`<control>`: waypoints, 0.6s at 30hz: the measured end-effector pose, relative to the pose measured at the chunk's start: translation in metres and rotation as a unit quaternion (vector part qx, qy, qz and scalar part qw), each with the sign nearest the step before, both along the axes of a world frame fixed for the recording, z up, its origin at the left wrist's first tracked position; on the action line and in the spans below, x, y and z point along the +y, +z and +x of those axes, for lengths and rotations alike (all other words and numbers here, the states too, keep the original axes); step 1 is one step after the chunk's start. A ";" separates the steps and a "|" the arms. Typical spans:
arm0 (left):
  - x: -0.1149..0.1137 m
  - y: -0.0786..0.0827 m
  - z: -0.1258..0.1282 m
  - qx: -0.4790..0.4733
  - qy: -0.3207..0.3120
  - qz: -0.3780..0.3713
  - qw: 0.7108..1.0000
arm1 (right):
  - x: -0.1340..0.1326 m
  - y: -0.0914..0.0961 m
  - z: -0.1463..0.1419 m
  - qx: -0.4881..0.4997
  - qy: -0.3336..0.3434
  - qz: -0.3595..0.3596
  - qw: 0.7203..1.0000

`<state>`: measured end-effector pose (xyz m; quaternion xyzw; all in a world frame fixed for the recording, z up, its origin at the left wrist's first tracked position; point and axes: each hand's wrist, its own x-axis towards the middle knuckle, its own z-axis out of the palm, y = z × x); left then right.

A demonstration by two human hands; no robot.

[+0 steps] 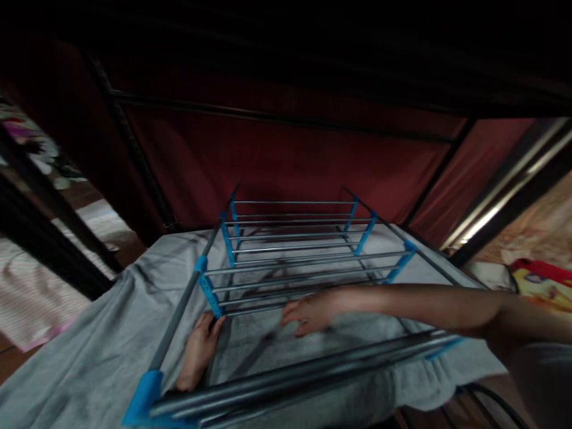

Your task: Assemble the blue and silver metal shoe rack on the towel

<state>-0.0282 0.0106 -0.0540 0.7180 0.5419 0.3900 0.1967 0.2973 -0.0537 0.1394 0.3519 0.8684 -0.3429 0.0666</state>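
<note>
A rack of grey metal tubes (308,260) with blue plastic connectors lies on a grey cloth. Beneath the near tubes reaches my left hand (199,350), its thumb and fingers closed at the lower end of a blue slotted bracket (210,294) on the left side. That bracket takes the ends of several thin rods. My right hand (311,311) comes in from the right, across the rack, just beside the lowest rod (254,310) of that row. Its fingers are loosely bent and apart, with nothing visible in them. A blue corner joint (145,396) sits at the near left.
Grey cloth (111,333) covers the surface below the rack. Dark red fabric (295,155) hangs behind it on a black frame (277,119). Black posts (49,238) stand at the left. A red and yellow item (543,283) lies at the right.
</note>
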 end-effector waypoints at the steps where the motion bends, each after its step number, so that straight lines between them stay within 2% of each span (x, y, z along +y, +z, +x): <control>1: 0.002 0.000 -0.002 0.005 0.000 -0.001 1.000 | -0.009 0.028 0.018 0.023 -0.022 -0.034 0.999; 3: 0.006 -0.001 -0.004 0.018 0.005 -0.010 1.000 | -0.030 0.082 0.060 0.111 -0.138 -0.053 0.983; 5: 0.009 -0.001 -0.005 0.029 0.009 -0.025 0.999 | -0.056 0.122 0.107 0.206 -0.275 -0.010 0.939; 7: 0.010 0.000 -0.005 0.036 0.014 -0.041 0.998 | -0.087 0.141 0.158 0.264 -0.397 0.067 0.876; 8: 0.010 0.000 -0.006 0.038 0.018 -0.049 0.998 | -0.103 0.142 0.184 0.279 -0.452 0.102 0.841; 10: 0.011 0.001 -0.007 0.043 0.024 -0.066 0.997 | -0.133 0.127 0.233 0.298 -0.550 0.164 0.763; 13: 0.014 0.002 -0.010 0.043 0.026 -0.076 0.996 | -0.172 0.079 0.293 0.297 -0.661 0.203 0.658; 15: 0.018 0.004 -0.012 0.034 0.024 -0.078 0.996 | -0.191 0.043 0.317 0.321 -0.693 0.175 0.622; 18: 0.019 0.018 -0.011 0.003 0.027 -0.102 0.994 | -0.209 -0.010 0.327 0.373 -0.716 0.111 0.580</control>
